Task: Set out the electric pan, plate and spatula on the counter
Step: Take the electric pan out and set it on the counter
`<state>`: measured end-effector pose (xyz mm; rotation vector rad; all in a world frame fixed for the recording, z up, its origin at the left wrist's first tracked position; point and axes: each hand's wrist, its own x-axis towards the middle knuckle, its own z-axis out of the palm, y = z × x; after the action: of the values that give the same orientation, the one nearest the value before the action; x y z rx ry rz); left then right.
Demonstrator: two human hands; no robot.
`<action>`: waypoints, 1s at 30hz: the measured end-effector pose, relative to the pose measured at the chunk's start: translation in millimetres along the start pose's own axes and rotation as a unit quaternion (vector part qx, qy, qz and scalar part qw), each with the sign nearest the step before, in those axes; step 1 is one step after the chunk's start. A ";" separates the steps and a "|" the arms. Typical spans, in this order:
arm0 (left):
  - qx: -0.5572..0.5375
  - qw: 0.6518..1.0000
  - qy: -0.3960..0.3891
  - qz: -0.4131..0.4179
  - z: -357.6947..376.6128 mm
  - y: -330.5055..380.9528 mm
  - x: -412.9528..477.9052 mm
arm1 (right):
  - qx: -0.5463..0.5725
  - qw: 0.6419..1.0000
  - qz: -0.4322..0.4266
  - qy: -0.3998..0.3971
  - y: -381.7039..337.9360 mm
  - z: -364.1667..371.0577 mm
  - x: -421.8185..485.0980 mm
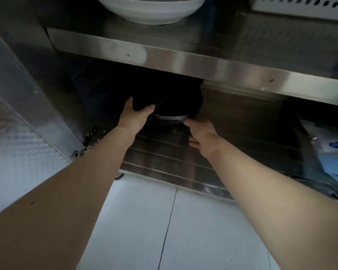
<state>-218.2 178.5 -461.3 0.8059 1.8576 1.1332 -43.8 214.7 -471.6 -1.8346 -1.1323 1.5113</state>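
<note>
Our left fingers (144,110) lie spread against the near left side of the black electric pan (164,100), thumb on one side and the rest curving round its dark wall; the left hand (134,118) touches it, though we cannot tell whether the grip is closed. Our right fingers (187,123) are loosely curled and reach toward the pan's near right side, at its metal rim; the right hand (201,136) holds nothing that we can see. The pan sits deep on the bottom shelf (164,152) of a steel cabinet, toward the back, left of the middle, in shadow. Near the shelf's right edge lies a plastic bag (328,152) with blue inside. On the upper shelf (183,63), above the pan, stands a white bowl (150,10), with a white perforated basket (300,2) toward its right end. Below the shelf's front edge is white tiled floor (193,230).
</note>
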 end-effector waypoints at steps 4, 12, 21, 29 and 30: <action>-0.018 1.000 0.002 -0.021 -0.8 -2.2 12.3 | 0.085 0.994 0.064 -0.025 -4.2 20.3 12.9; -0.061 0.997 0.008 -0.039 -0.7 -4.6 30.2 | 0.179 0.976 0.101 -0.075 -10.3 49.1 32.9; -0.070 0.995 0.063 -0.014 5.7 6.4 39.9 | 0.205 0.969 0.117 -0.075 -17.7 58.5 43.1; -0.046 0.996 0.073 -0.019 11.8 -5.8 23.9 | 0.197 0.969 0.128 -0.072 -8.0 36.9 32.9; -0.042 0.997 0.064 -0.015 11.7 -7.9 21.0 | 0.196 0.969 0.131 -0.073 -5.3 33.0 29.8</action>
<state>-218.9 197.4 -478.1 0.6688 1.9066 1.2596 -75.9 238.5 -491.8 -1.6637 -0.6045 1.8880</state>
